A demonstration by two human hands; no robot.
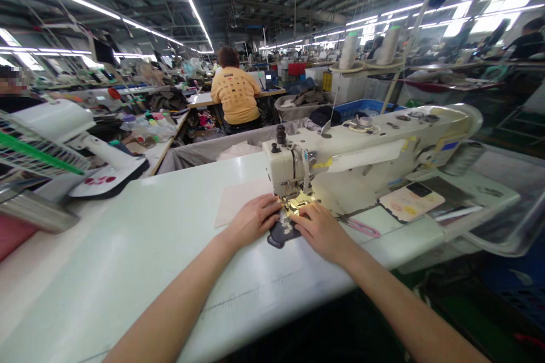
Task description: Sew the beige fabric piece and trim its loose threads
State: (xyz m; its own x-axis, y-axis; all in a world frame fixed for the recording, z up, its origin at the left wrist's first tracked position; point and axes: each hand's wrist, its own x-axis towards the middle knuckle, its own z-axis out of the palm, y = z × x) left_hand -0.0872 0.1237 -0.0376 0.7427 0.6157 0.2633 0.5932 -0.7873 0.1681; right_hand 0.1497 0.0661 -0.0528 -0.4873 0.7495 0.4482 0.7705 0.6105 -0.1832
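Note:
A white sewing machine [361, 153] stands on the pale table, its needle area lit yellow. My left hand [255, 218] lies just left of the needle area, fingers stretched forward and resting flat. Beneath and behind it spreads a piece of cream fabric [232, 201]. To the right of the needle, my right hand [323, 231] has its fingers bent, thumb and index close together at the lit metal plate [298, 202]; whatever they pinch is too small to make out. Between both hands is a dark, flat piece [283, 231] with a rounded front end.
Pink-handled thread snips [361, 227] and a phone in a patterned case [411, 201] lie right of my hand. A white fan [55, 130] stands at left. Behind the table is a grey cloth-lined bin [187, 156]; a person in yellow [235, 93] sits beyond.

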